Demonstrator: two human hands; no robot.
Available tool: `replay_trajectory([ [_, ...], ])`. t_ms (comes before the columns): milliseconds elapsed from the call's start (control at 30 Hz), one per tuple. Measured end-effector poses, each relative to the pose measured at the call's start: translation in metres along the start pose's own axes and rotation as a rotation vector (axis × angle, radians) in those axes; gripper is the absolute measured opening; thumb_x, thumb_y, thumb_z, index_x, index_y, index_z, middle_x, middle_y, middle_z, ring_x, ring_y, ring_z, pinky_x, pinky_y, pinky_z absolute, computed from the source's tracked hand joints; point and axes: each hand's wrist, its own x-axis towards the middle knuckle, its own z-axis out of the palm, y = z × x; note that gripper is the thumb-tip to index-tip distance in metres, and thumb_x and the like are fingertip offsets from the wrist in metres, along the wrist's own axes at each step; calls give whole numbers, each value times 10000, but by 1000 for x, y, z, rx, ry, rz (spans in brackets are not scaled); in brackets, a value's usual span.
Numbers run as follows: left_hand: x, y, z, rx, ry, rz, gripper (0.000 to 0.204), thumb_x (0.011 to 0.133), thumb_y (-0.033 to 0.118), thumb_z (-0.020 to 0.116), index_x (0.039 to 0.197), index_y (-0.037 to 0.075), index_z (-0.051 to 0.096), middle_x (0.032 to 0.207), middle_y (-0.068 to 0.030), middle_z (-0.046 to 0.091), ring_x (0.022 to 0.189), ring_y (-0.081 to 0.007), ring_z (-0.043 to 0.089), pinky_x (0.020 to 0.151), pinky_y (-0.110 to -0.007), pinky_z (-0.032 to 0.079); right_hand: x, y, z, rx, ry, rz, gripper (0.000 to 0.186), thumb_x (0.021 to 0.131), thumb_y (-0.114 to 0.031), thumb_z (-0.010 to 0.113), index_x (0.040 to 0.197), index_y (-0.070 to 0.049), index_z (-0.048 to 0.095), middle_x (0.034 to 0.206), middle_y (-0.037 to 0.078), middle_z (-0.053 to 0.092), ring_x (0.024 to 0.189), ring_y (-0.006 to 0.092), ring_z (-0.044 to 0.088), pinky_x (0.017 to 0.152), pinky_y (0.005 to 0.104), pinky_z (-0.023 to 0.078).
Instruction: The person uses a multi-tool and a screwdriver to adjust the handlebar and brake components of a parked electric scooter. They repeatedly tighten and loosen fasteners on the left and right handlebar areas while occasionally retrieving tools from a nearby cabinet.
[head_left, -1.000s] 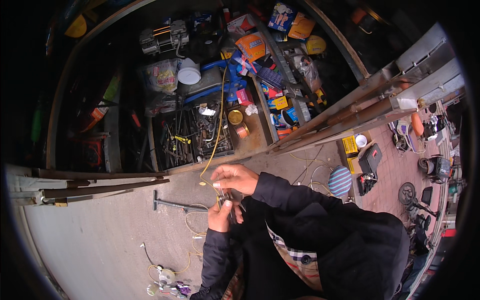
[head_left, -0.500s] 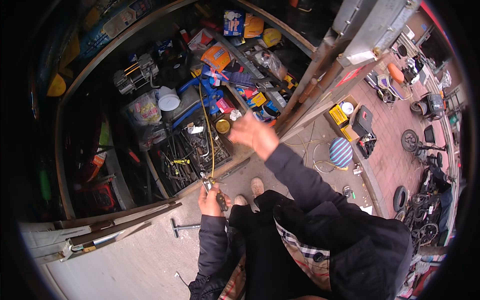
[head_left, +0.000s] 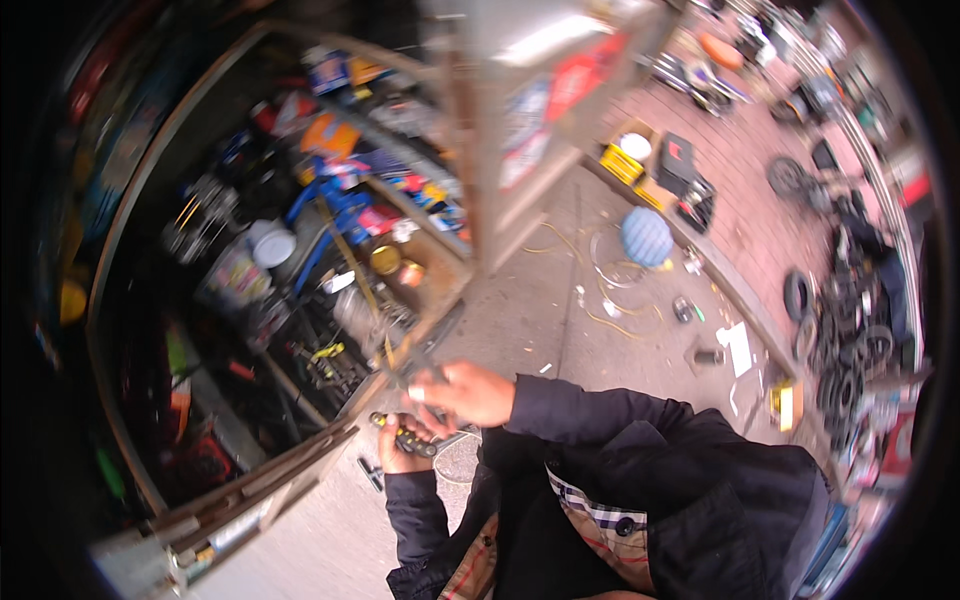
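Pliers (head_left: pixel 408 437) with yellow-black grips sit clenched in the left hand (head_left: pixel 400 452), right hand (head_left: pixel 468 392) pinching the yellowish cable (head_left: pixel 352 270) at them—work seemingly midway, cable not yet freed.

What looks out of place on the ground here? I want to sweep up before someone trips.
Loose yellowish wire lies in tangled loops on the pavement beside a blue round thing, with scraps of white paper and small bits scattered about. The picture is blurred, so finer damage cannot be judged.
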Motion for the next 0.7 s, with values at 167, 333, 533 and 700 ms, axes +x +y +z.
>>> replay_trajectory([
  [167, -6, -58, 74, 130, -418, -52, 407, 977, 380, 728, 1218, 71, 617, 1029, -150, 685, 726, -212, 637, 552, -296, 508, -130, 46, -46, -605, 364, -73, 348, 1057, -326, 565, 948, -13, 670, 738, 165, 678, 652, 311, 700, 634, 460, 548],
  [333, -18, -189, 195, 488, -421, -215, 491, 918, 183, 787, 1328, 15, 575, 1080, -170, 751, 812, -209, 705, 567, -296, 566, -261, 76, -94, -763, 659, 38, 414, 1025, -314, 566, 1329, -33, 558, 896, 282, 704, 818, 516, 672, 714, 609, 522],
  [533, -65, -363, 316, 739, -529, -265, 419, 906, 130, 790, 1250, -2, 593, 1027, -173, 757, 690, -178, 677, 544, -287, 552, -428, 101, -160, -610, 1044, -12, 403, 1016, -265, 594, 1344, -42, 523, 1101, 265, 711, 950, 486, 680, 770, 561, 542],
  [700, -96, -461, 396, 782, -635, -386, 381, 934, 127, 766, 1228, -19, 572, 1057, -201, 739, 837, -231, 723, 592, -310, 567, -528, 111, -195, -498, 1451, -299, 389, 988, -273, 655, 1318, -68, 630, 1043, 200, 744, 958, 425, 713, 799, 494, 568],
])
